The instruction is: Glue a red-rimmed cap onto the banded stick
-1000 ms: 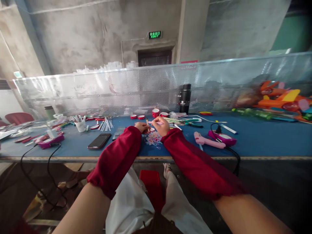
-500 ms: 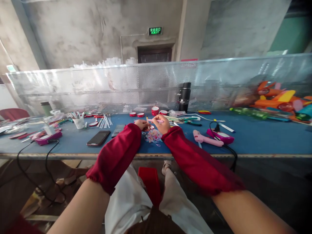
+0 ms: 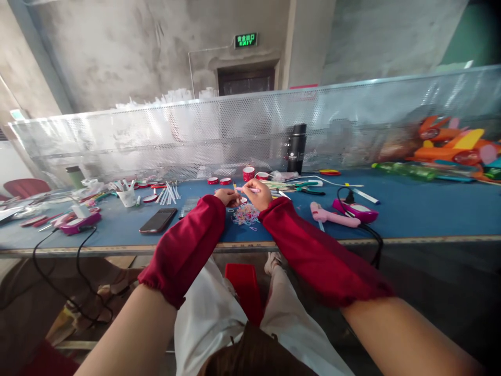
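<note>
Over the blue table, my right hand is closed round a slim pink pen-like tool, its tip pointing left toward my other hand. My left hand is closed in a pinch at that tip; a small yellowish bit shows by its fingertips, too small to name. Both hands are close together, almost meeting. Just below them lies a heap of small pastel loops, like little rubber bands. A small red-rimmed white round piece sits between the hands and the heap, partly covered.
A pink glue gun and a purple power strip lie to the right. A phone and a white cup of sticks stand left. Red tape rolls, pliers and a black bottle are behind.
The camera view has tilted and shifted slightly. Both hands stay together above the loops, the pink tool still in my right hand, with only slight finger movement.
</note>
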A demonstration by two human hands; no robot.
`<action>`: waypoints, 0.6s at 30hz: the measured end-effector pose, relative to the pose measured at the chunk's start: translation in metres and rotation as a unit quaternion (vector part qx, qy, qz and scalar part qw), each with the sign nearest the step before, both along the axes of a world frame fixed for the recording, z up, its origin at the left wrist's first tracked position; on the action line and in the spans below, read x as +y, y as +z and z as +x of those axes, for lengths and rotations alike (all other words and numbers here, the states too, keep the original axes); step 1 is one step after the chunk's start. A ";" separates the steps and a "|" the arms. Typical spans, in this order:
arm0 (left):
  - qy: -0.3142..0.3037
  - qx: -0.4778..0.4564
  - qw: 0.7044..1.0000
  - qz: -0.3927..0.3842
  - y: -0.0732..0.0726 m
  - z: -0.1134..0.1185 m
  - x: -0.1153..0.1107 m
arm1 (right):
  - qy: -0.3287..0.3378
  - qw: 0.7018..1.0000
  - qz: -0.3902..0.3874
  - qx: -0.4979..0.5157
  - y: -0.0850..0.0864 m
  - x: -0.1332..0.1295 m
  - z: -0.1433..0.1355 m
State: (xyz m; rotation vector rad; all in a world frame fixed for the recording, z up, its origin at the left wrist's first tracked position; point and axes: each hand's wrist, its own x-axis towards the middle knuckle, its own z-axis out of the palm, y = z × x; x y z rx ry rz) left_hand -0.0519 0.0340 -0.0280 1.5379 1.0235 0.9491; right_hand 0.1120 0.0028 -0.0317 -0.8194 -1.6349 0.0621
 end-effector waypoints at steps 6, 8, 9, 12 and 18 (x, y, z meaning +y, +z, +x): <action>0.010 -0.010 1.000 0.013 0.002 -0.002 0.003 | -0.024 0.999 0.002 0.026 -0.001 0.007 0.007; 0.006 -0.007 1.000 0.013 0.001 -0.002 0.003 | -0.020 1.000 0.000 0.017 -0.001 0.005 0.005; 0.003 -0.005 1.000 0.013 0.000 -0.002 0.004 | -0.016 1.000 0.000 0.010 -0.002 0.003 0.003; -0.002 -0.004 1.000 0.013 -0.003 0.000 0.004 | -0.003 1.000 0.006 -0.003 -0.003 0.000 0.000; 0.007 -0.006 1.000 0.011 0.000 0.000 0.002 | -0.020 1.000 0.012 -0.006 -0.004 0.006 0.004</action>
